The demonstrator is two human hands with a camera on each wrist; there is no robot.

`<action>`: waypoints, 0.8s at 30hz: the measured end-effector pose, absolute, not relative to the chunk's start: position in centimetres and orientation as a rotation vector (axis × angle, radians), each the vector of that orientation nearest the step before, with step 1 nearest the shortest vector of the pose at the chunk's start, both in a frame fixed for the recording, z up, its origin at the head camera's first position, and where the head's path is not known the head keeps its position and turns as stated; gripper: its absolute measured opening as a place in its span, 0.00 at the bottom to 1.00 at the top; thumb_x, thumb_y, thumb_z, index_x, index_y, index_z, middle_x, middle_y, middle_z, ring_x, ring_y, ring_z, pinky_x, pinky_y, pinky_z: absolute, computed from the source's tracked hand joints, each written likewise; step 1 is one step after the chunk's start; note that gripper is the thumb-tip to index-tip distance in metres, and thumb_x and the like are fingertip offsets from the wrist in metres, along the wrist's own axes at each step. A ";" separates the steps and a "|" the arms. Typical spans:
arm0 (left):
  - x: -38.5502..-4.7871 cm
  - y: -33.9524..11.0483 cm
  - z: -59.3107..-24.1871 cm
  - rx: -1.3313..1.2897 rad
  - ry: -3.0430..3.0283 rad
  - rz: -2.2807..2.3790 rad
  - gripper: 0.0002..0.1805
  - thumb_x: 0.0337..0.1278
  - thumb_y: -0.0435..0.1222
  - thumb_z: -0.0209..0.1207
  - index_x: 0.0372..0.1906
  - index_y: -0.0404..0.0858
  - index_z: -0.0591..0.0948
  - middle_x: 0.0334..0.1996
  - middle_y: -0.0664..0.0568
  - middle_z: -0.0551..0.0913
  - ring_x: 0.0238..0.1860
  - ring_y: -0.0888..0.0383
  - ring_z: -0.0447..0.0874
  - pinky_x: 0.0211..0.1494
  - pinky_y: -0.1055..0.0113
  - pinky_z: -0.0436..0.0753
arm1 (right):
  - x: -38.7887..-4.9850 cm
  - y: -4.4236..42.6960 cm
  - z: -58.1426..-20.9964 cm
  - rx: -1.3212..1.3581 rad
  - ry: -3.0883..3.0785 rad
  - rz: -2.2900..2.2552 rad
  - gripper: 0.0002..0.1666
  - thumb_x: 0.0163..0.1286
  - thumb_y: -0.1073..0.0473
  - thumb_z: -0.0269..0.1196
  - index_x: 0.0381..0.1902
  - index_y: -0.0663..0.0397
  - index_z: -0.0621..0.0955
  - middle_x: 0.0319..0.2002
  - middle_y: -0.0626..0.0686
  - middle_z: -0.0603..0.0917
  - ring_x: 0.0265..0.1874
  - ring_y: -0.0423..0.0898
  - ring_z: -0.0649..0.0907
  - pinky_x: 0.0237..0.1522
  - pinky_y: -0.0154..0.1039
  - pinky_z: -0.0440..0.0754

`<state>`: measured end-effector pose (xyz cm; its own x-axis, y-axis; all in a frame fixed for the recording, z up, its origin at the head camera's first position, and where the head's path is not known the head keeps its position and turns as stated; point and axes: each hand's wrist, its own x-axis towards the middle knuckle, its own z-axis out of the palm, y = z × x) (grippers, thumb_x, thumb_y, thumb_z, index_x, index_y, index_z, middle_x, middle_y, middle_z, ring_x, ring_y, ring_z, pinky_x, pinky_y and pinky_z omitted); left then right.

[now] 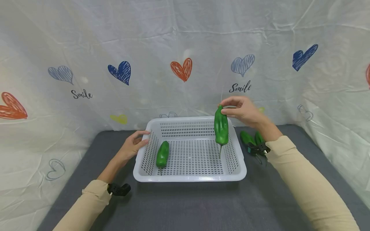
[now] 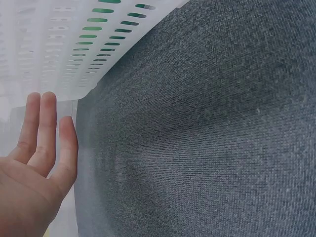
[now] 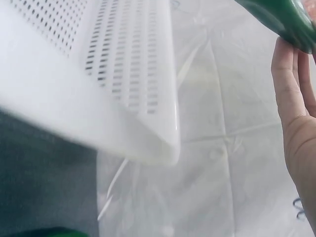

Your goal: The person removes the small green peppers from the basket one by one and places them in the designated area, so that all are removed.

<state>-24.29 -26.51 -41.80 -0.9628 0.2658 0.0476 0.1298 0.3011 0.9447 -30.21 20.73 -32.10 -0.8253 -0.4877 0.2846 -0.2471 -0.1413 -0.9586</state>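
Note:
A white perforated plastic basket [image 1: 190,178] holds one long green pepper [image 1: 163,154] along its left side. My right hand [image 1: 244,110] pinches another green pepper [image 1: 221,128] at its upper end, above the basket's right side, its stem hanging downward. The right wrist view shows part of this pepper [image 3: 284,17] beside the fingertips; the rest is cut off. On the basket's left rim rest the index finger and thumb of my left hand [image 1: 130,149]. In the left wrist view, other fingers [image 2: 48,128] extend straight along the basket's outside wall [image 2: 74,44].
Right of the basket, more green peppers [image 1: 246,138] lie on the dark grey tabletop [image 1: 188,205], partly covered by my right wrist. A white curtain [image 1: 144,48] printed with hearts hangs behind the table. Black bands [image 1: 118,189] sit on both wrists.

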 end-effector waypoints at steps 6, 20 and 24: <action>-24.4 -26.6 -41.9 0.388 2.430 1.758 0.25 0.76 0.37 0.58 0.71 0.35 0.69 0.59 0.28 0.75 0.45 0.45 0.85 0.39 0.56 0.86 | -29.9 22.6 -32.3 -0.836 1.924 -2.103 0.14 0.70 0.77 0.62 0.51 0.64 0.84 0.49 0.58 0.86 0.49 0.51 0.84 0.51 0.42 0.82; -24.6 -26.5 -41.7 0.387 2.427 1.762 0.25 0.76 0.37 0.58 0.71 0.35 0.69 0.58 0.28 0.75 0.45 0.46 0.86 0.39 0.56 0.86 | -28.7 27.1 -32.3 -0.828 1.936 -2.190 0.15 0.71 0.80 0.59 0.53 0.69 0.82 0.51 0.61 0.86 0.48 0.50 0.86 0.51 0.41 0.82; -24.5 -26.6 -41.8 0.366 2.434 1.753 0.25 0.75 0.38 0.59 0.70 0.36 0.68 0.59 0.28 0.75 0.45 0.47 0.86 0.39 0.56 0.86 | -28.3 28.1 -32.8 -0.822 1.956 -2.184 0.16 0.71 0.81 0.58 0.53 0.70 0.81 0.50 0.59 0.86 0.49 0.50 0.85 0.53 0.41 0.81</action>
